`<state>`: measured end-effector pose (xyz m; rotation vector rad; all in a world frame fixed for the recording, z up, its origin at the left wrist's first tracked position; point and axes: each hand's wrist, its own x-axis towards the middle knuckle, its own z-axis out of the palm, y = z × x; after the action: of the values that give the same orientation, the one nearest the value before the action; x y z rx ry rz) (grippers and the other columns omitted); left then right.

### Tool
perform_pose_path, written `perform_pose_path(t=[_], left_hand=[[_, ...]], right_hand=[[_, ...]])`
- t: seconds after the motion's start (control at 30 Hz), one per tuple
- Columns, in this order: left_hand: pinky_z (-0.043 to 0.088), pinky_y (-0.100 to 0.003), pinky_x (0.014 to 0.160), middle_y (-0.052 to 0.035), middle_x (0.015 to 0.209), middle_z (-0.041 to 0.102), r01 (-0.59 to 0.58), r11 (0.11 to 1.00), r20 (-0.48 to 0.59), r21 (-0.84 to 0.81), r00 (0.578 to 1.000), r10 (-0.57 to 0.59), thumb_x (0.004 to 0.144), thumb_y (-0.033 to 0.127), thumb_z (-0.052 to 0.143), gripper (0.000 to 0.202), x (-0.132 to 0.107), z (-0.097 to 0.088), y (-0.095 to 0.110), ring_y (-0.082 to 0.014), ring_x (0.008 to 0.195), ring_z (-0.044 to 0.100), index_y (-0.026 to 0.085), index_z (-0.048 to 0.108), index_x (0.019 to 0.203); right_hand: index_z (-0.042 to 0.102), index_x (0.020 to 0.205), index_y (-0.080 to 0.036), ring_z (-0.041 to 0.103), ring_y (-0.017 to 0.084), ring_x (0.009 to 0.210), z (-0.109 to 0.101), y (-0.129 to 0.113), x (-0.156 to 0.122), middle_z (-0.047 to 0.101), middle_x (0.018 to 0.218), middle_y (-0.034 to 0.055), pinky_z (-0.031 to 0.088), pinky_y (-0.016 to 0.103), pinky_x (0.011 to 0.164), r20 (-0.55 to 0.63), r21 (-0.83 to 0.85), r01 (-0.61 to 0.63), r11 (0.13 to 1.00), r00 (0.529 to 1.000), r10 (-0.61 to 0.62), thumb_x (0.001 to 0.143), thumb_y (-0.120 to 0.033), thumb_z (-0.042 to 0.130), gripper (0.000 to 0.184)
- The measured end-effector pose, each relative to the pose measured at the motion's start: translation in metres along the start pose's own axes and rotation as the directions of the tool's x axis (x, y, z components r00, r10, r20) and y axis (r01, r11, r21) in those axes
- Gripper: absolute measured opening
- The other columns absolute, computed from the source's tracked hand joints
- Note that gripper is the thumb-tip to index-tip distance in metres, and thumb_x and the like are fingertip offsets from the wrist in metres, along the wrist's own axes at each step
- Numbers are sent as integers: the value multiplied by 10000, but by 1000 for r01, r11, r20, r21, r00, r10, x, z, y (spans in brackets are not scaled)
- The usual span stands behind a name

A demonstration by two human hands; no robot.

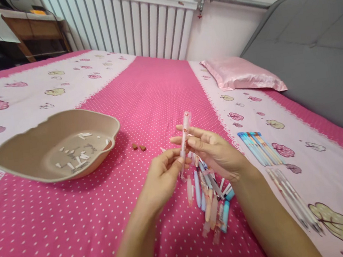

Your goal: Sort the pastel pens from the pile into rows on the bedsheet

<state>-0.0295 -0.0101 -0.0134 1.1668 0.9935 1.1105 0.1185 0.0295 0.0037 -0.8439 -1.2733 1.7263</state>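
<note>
Pen (185,134) pinched upright between left hand (162,179) and right hand (215,153), above pen pile (210,199) on bed (153,88). Risk: small parts dropped during handling, lost on patterned sheet. Bowl (107,122) well apart; parts may be scattered.

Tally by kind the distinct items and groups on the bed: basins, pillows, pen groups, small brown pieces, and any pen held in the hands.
Beige basin: 1
Pink pillow: 1
Pen held upright by left hand and right hand: pen: 1
Pen pile, blue pen row, clear refill bundle: 3
Brown pieces: 2
Total: 8
</note>
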Motion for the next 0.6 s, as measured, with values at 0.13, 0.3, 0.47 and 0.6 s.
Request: perform_pose_path(t=[0.13, 0.3, 0.47, 0.6], left_hand=[[450, -331, 810, -62, 876, 681, 0, 1000, -1, 22, 1000, 0, 840, 196, 527, 167, 0, 0, 1, -183, 846, 604, 134, 670, 901], [450, -317, 790, -61, 877, 678, 8, 1000, 3, 1, 1000, -8, 833, 217, 556, 148, -1, 0, 0, -179, 842, 599, 142, 666, 897], [446, -295, 767, -45, 812, 654, -18, 999, 15, -44, 1000, 19, 821, 223, 585, 144, 0, 0, -2, -162, 810, 590, 139, 657, 913], [442, -284, 752, -35, 794, 644, -22, 999, 8, -42, 1000, 22, 819, 222, 590, 129, -1, 0, -2, -151, 778, 581, 137, 656, 889]], right_hand=[[589, 1178, -233, 643, 171, 907, 0, 1, 1, 705, 998, 54, 530, 305, 752, 0, -31, 1, 1000, 1000, -1, 769, -291, 717, 433], [587, 1135, -219, 646, 160, 856, 0, 2, 2, 703, 930, 42, 525, 295, 749, -37, -37, -4, 999, 999, 2, 710, -288, 772, 469], [594, 1063, -210, 633, 151, 796, 0, 4, 4, 667, 842, 9, 524, 268, 682, -105, -35, 18, 999, 994, -21, 627, -279, 830, 501], [581, 1110, -221, 627, 163, 877, 0, 4, 3, 669, 975, 37, 527, 287, 737, -109, -52, 36, 998, 993, -41, 645, -301, 820, 529]])
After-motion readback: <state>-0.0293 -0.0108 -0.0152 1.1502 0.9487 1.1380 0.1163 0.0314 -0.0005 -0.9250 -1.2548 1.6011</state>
